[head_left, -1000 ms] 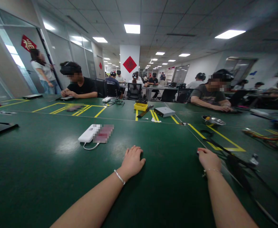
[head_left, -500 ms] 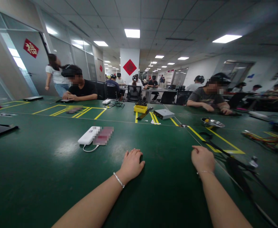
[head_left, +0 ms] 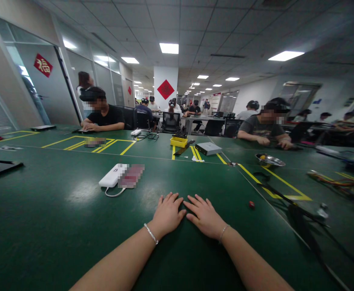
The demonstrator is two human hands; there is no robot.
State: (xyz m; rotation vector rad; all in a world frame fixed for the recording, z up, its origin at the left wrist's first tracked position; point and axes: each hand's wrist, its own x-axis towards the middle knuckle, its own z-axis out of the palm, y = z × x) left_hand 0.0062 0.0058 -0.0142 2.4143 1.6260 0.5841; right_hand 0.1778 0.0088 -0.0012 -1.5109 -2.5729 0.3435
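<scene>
The big green table (head_left: 74, 234) spreads under and all around both hands. Off to the right of the hands, a long black strap (head_left: 300, 222) lies across it.

The left hand (head_left: 167, 216) and the right hand (head_left: 206, 218) look to be at rest on the table, so no lifting or moving of things seems to be going on. Neither one is gripping anything. To pick something up, a hand would have to leave its spot, reach out and curl its fingers.

Both hands are palm down, with the fingers a bit spread and pointing ahead. They tip in toward each other, and the thumbs are near one another. I cannot tell if the fingertips touch. The arms come in from low on each side, like a roof shape.

Ahead and to the left of the left hand sits a white charger (head_left: 112, 178). A flat thing (head_left: 131, 176), blurred over, is right beside it. Farther ahead of the hands are a grey box (head_left: 209, 149) and a yellow tray (head_left: 178, 142).

A thin bracelet (head_left: 151, 234) circles the left wrist. The smallest is a little red thing (head_left: 251, 205), to the right of the right hand and apart from it.
</scene>
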